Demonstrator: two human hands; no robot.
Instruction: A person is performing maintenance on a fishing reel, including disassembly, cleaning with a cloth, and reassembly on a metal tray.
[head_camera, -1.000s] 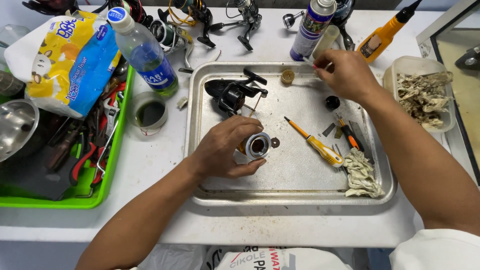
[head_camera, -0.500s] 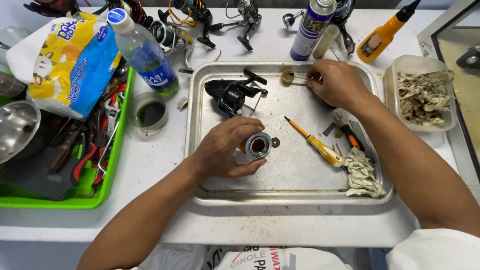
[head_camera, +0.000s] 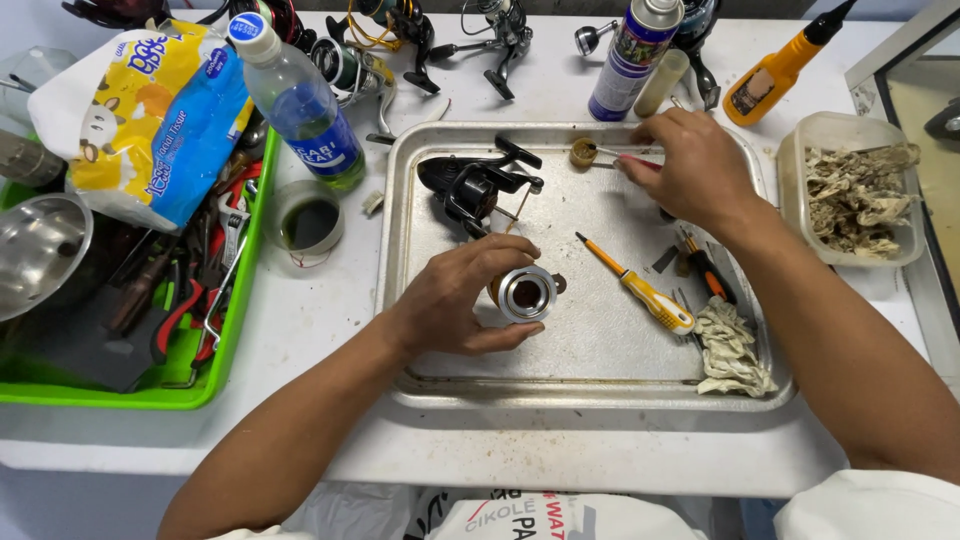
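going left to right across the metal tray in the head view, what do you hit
black reel body → left hand holding the silver spool → yellow-handled screwdriver → crumpled rag

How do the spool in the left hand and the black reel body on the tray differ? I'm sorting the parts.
The spool is a small, round, silvery piece with a dark centre; the reel body is larger, black and irregular, with arms sticking out. The spool is held in the left hand, its open end facing up; the reel body lies untouched near the tray's far left corner. Both are over the same metal tray.
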